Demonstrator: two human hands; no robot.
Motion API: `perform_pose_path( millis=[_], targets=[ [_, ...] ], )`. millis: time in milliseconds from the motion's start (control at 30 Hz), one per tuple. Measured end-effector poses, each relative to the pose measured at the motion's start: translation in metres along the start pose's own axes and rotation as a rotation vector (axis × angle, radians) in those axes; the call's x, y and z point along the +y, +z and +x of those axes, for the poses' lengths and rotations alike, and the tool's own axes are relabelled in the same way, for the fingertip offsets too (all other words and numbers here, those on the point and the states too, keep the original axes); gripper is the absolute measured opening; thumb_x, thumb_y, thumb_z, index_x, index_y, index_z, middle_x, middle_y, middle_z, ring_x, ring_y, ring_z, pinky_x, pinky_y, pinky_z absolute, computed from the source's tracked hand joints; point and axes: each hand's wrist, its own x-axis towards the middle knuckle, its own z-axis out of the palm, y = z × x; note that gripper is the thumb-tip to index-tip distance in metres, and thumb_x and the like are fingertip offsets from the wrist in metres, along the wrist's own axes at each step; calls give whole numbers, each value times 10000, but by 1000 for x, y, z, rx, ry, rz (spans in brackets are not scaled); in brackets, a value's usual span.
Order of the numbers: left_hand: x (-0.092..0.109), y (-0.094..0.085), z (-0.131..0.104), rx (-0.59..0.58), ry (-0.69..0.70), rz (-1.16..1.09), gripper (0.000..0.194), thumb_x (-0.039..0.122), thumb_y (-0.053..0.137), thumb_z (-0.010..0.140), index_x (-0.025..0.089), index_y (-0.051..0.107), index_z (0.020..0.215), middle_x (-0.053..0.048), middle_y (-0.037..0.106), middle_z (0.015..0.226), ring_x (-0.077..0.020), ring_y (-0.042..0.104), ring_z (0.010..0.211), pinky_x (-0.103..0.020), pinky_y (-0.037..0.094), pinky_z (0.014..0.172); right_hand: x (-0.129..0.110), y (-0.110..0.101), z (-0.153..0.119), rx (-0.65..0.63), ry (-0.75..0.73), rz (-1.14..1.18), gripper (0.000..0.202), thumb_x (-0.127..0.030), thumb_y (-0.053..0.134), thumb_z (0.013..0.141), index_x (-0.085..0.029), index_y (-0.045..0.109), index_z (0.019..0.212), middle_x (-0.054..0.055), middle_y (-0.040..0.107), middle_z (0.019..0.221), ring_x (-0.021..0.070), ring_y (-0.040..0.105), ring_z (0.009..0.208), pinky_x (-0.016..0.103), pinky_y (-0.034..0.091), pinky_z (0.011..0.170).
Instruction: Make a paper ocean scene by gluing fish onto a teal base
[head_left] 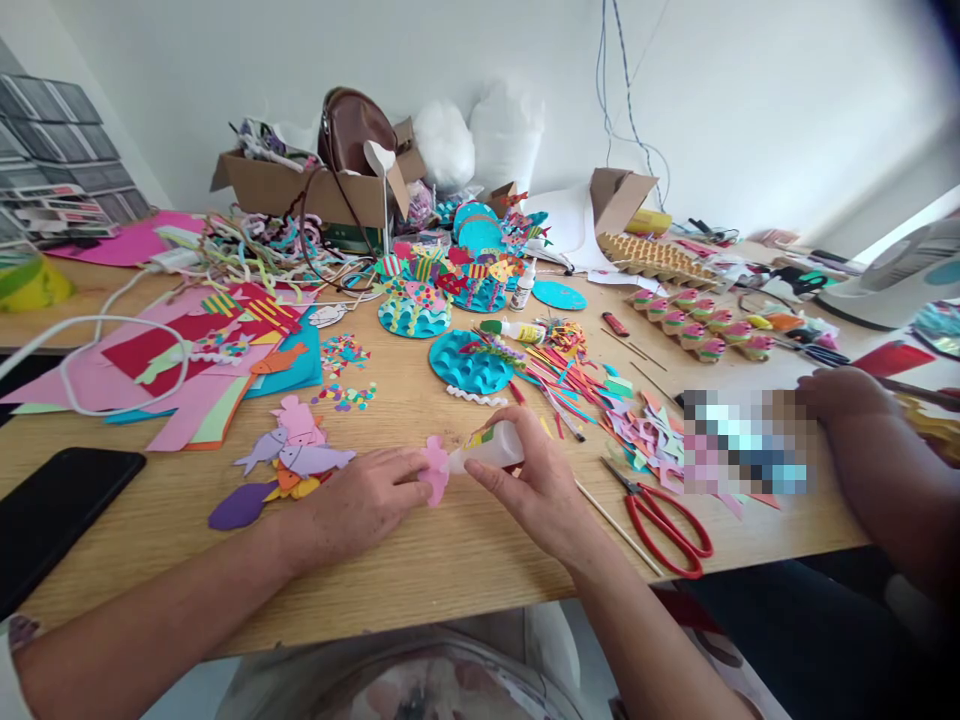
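Observation:
My right hand is wrapped round a white glue bottle, tipped with its nozzle toward the left. The nozzle meets a small pink paper cutout at the table's front. My left hand lies with its fingertips pressed on the cutout's left edge. Just beyond my left hand sits a pile of paper fish in pink, lilac and orange, with a purple one at its near side. A round blue egg-carton piece lies behind the bottle.
Red-handled scissors and a wooden stick lie right of my right hand. A black phone is at the left. Coloured sheets, paper scraps and decorated discs cover much of the table. Another person's arm reaches in from the right.

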Motion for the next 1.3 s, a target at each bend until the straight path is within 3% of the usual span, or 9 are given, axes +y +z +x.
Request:
perform_pose_path(
  millis=[400,1300],
  targets=[
    [2,1,2,30,-4,-19,296,190,329,939,192,616,1008,-88,616,1078,-184,562,1025,-297,486,831,-1,1,0,19,-80,-10,204,-300,588,814,-216,430,914,-28,479,721,129,448,625,235,335,549],
    [2,1,2,6,-17,-34,307,197,328,943,177,624,1026,-97,621,1029,-187,573,998,-314,500,829,-2,2,3,9,-97,-67,188,-327,592,812,-224,445,869,-28,506,689,140,470,613,238,322,534]
  ],
)
